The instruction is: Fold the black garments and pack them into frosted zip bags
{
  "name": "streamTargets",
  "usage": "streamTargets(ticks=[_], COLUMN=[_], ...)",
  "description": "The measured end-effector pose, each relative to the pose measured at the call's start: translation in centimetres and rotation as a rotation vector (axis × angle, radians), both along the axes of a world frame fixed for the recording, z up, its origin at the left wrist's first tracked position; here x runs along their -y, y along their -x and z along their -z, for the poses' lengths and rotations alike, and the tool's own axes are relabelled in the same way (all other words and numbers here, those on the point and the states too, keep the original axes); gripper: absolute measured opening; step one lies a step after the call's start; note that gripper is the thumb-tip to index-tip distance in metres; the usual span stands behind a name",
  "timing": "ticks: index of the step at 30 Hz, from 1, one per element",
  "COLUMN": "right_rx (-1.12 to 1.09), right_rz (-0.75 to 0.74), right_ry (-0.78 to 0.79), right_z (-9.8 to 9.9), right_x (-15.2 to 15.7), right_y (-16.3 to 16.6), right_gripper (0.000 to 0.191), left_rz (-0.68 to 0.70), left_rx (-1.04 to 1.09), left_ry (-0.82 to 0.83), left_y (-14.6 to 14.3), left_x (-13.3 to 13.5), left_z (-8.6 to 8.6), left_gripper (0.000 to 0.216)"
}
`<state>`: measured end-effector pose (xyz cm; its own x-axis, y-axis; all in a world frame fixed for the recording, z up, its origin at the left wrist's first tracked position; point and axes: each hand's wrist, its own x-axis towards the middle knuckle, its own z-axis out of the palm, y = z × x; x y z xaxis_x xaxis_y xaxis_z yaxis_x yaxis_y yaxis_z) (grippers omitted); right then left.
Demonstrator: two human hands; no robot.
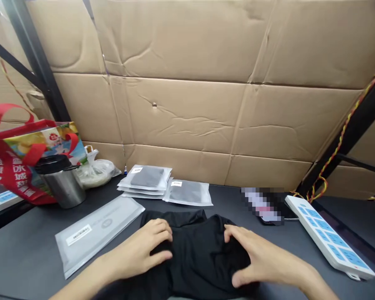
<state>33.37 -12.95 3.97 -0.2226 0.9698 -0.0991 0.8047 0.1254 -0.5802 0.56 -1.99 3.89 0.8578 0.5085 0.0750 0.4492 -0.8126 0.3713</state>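
Head view: our black cloth [200, 254] lies on the dark table [25, 254] between our hands, its lower part running down to the picture's bottom edge. Our left hand [151, 248] rests on its left side, thumb and fingers loosely apart, and covers that edge. Our right hand [256, 254] is spread wide over the right side, hiding the corner; we cannot tell whether either set of fingertips pinches any fabric. Both forearms are cut off below.

A pixelated patch masks most of the phone-like thing [279, 204] on the right, beside a white power strip [328, 237]. At far left, a second strip [0, 203] and a red bag [6, 137] leave the frame, and a steel tumbler [65, 187] blocks part of the bag. What the knotted plastic bag [98, 171] contains is hard to make out.

Beyond the cloth we see a stack of frosted packets [146, 181], the lower ones showing only edges, with a single packet [189, 193] just beside it. A longer packet [96, 233] lies near our left forearm, its label print too small to read. Cardboard [181, 108] walls off the back.
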Motion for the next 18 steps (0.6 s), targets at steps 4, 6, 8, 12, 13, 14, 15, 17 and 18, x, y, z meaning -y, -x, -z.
streamTargets(ticks=[4, 6, 8, 12, 13, 14, 15, 17, 18], right_rx=[0.047, 0.057, 0.057, -0.003, -0.030, -0.053, -0.068, -0.070, -0.056], right_rz=[-0.056, -0.049, -0.029, -0.059, -0.076, -0.085, -0.078, -0.024, 0.020], right_ry=[0.055, 0.059, 0.077, 0.080, 0.058, 0.024, -0.021, -0.124, -0.173], right_z=[0.4, 0.9, 1.2, 0.4, -0.1, -0.6, -1.1, -1.9, -2.1], right_x=[1.5, 1.7, 1.8, 1.3, 1.0, 0.5, -0.1, -1.8, -2.9], right_y=[0.3, 0.5, 0.4, -0.2, -0.4, -0.7, -1.0, -1.5, -1.7], right_gripper=[0.050, 0.039, 0.028, 0.011, 0.010, 0.013, 0.018, 0.024, 0.026], left_rz=[-0.067, -0.095, -0.123, -0.090, -0.081, -0.079, -0.087, -0.127, -0.148], left_rx=[-0.171, -0.226, -0.238, -0.228, -0.227, -0.219, -0.202, -0.144, -0.119], left_ry=[0.171, 0.185, 0.193, 0.231, 0.243, 0.250, 0.246, 0.196, 0.160], left_y=[1.9, 2.7, 3.2, 3.7, 3.7, 3.8, 3.8, 3.7, 3.5], left_x=[3.3, 4.3, 4.8, 4.0, 3.3, 2.4, 1.4, -1.1, -2.5], left_z=[-1.7, -1.7, -1.5, -2.0, -2.5, -3.1, -3.8, -5.0, -5.4], left_gripper=[0.034, 0.026, 0.023, 0.024, 0.023, 0.022, 0.021, 0.017, 0.014])
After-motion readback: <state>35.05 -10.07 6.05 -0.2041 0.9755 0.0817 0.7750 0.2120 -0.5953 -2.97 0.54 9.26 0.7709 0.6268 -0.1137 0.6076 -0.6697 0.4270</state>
